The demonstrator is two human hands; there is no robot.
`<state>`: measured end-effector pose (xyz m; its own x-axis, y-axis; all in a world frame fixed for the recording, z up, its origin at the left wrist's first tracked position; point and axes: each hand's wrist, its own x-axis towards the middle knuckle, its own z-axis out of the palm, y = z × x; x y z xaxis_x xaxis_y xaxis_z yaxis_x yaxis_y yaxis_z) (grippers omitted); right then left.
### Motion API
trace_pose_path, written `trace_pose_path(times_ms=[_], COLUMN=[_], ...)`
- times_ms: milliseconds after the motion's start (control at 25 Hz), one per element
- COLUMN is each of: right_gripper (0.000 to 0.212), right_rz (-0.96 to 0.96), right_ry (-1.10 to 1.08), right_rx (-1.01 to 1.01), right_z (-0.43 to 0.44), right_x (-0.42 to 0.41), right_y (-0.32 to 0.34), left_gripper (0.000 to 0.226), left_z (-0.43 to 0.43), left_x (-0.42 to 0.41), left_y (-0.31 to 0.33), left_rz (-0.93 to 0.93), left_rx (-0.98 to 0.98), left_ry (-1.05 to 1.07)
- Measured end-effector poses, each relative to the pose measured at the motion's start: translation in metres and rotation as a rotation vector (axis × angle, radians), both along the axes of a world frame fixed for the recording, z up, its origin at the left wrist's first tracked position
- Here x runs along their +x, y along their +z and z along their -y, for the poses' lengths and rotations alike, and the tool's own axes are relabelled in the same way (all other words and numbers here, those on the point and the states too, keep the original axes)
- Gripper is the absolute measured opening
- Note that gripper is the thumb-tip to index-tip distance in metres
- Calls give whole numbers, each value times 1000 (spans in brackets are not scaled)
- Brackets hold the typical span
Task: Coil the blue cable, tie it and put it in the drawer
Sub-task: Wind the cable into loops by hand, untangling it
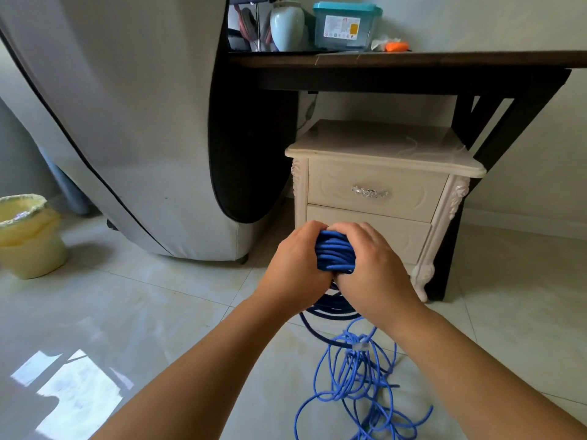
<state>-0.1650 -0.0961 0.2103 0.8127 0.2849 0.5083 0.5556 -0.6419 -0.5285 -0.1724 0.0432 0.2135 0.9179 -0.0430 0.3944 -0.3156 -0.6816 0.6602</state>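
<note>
Blue cable is bunched between the left hand and right hand, both curled tight around its coil; loose loops lie on the floor at six o'clock. The closed drawer is at twelve o'clock.

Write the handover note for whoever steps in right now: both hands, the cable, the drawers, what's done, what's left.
Left hand: grips the coiled bundle from its left side.
Right hand: grips the same bundle from the right.
Blue cable: the coiled part is held between the hands, in front of the cream nightstand. The loose loops lie tangled on the tiled floor below.
Upper drawer and lower drawer: both shut.
Done: part of the cable coiled.
Left: coil the loose loops, tie the bundle, open a drawer, put it in.
</note>
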Motion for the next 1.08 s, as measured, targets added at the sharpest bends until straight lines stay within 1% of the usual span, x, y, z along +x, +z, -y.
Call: trace_pose_path(times_ms=[80, 160, 200, 280, 320, 360, 440, 480, 560, 600, 680, 720, 840, 880, 960, 1080], right_gripper=[69, 76, 75, 75, 82, 94, 119, 126, 127, 124, 114, 103, 36, 24, 19, 12], right_rz=[-139, -309, -416, -648, -730, -787, -836, -841, -855, -872, -897, -886, -800, -802, -833, -792], right_ry=[45, 74, 102, 212, 270, 317, 372, 369, 311, 280, 239, 218, 117, 89, 54, -38], right_rx=[183, 282, 342, 548, 643, 713, 755, 730, 630, 590, 588, 615, 697, 724, 769, 826], right_z=[3, 11, 15, 21, 23, 25, 25, 24, 20, 18, 14, 12, 4, 3, 3, 1], right_x=[0, 3, 6, 9, 10, 10, 9, 8, 6, 6, 5, 5, 5, 5, 9, 13], right_y=[4, 9, 10, 13, 12, 12, 11, 9, 3, 1, -2, -2, -1, -2, -4, -7], left_gripper=[34, 28, 24, 15, 10, 6, 2, 3, 7, 9, 11, 10, 5, 6, 9, 16], left_z=[1, 1, 0, -3, -4, -6, -7, -7, -6, -5, -2, 0, 4, 5, 4, 3], left_x=[0, 1, 2, 6, 9, 11, 14, 15, 15, 14, 11, 9, 3, 2, 0, -4], left_y=[3, 4, 5, 5, 4, 3, 3, 2, 2, 2, 3, 5, 9, 10, 10, 10], left_rz=[-9, -55, -80, -147, -195, -246, -337, -365, -380, -377, -368, -360, -338, -345, -375, -432], left_rx=[-62, -193, -290, -538, -677, -799, -976, -1050, -1158, -1167, -1134, -1117, -1096, -1113, -1144, -1075], left_ry=[50, 85, 101, 155, 190, 228, 302, 320, 316, 308, 292, 280, 225, 198, 144, 20])
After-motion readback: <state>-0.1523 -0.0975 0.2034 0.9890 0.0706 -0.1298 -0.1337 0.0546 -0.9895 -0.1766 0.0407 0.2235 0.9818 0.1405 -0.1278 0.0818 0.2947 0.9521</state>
